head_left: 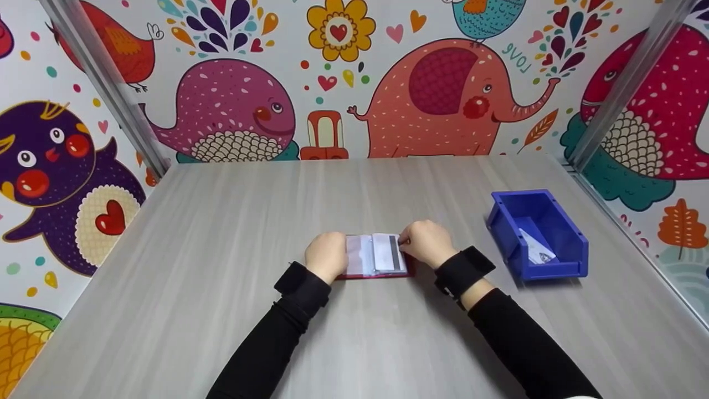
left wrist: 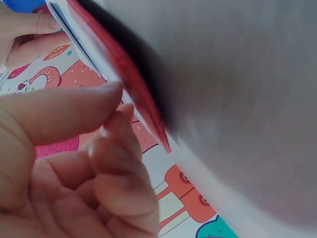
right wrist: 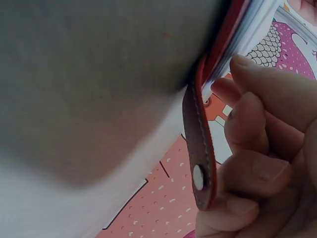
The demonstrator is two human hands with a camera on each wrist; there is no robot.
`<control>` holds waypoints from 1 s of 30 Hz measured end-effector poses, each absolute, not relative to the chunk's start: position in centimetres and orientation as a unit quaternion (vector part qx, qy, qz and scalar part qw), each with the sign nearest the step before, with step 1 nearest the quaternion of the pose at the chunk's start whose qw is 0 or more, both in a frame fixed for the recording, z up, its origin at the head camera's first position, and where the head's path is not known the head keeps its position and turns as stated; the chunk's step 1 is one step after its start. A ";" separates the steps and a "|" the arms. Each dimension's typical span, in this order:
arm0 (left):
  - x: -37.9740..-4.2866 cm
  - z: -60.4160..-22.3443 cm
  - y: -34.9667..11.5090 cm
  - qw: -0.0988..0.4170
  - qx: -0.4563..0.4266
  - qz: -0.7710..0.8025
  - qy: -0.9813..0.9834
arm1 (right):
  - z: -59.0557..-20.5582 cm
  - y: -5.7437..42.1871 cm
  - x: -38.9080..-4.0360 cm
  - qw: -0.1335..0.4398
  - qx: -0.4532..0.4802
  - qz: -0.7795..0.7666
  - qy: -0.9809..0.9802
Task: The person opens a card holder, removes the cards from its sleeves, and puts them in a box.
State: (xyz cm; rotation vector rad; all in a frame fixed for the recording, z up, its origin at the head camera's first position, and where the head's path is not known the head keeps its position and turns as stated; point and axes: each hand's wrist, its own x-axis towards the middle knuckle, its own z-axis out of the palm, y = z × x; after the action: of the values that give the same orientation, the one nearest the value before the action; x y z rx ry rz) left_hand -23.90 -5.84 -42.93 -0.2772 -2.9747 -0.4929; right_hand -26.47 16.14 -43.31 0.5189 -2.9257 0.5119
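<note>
A red card holder (head_left: 359, 260) lies spread open on the table in the head view, its clear plastic sleeves facing up. In its right half sits a white card (head_left: 383, 254) with a dark stripe. My left hand (head_left: 327, 255) pinches the left edge of the holder between thumb and curled fingers. At the right edge, by the striped card, my right hand (head_left: 427, 243) pinches the sleeves with thumb and forefinger. A strap (right wrist: 198, 134) with a metal snap hangs from the cover beside the right fingers in the right wrist view.
To the right on the table (head_left: 221, 233) stands a blue plastic bin (head_left: 554, 271) with a white triangular piece (head_left: 534, 247) inside. Walls with cartoon animals and metal corner posts (head_left: 105, 83) enclose the back and sides.
</note>
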 end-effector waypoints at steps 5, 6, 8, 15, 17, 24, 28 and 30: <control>-23.9 -42.9 -5.8 0.054 -0.091 -0.162 -0.981 | -43.3 16.0 -26.4 0.064 0.176 0.168 -0.968; -23.9 -42.8 -5.8 0.053 -0.090 -0.162 -0.981 | -43.3 16.0 -26.4 0.063 0.176 0.169 -0.968; -23.9 -42.8 -5.8 0.051 -0.089 -0.158 -0.982 | -43.3 16.0 -26.4 0.063 0.175 0.169 -0.968; -23.9 -42.3 -5.2 0.053 -0.088 -0.160 -0.982 | -43.1 16.0 -26.3 0.058 0.170 0.170 -0.969; -24.0 -42.2 -4.9 0.056 -0.090 -0.172 -0.979 | -43.1 16.0 -26.4 0.058 0.171 0.170 -0.969; -23.9 -42.1 -3.7 0.071 -0.105 -0.208 -0.970 | -43.1 16.1 -26.3 0.067 0.179 0.168 -0.967; -23.7 -42.1 -3.0 0.075 -0.119 -0.211 -0.967 | -43.1 16.1 -26.3 0.067 0.182 0.168 -0.967; -23.6 -42.2 -2.7 0.074 -0.127 -0.209 -0.967 | -43.1 16.1 -26.3 0.068 0.184 0.169 -0.966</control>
State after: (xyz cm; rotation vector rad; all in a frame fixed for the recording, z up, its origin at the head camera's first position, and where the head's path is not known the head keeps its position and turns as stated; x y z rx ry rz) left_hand -23.61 -2.71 -42.19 -0.3809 -2.9010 -0.6285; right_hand -26.32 16.09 -43.10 0.5540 -2.9094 0.5095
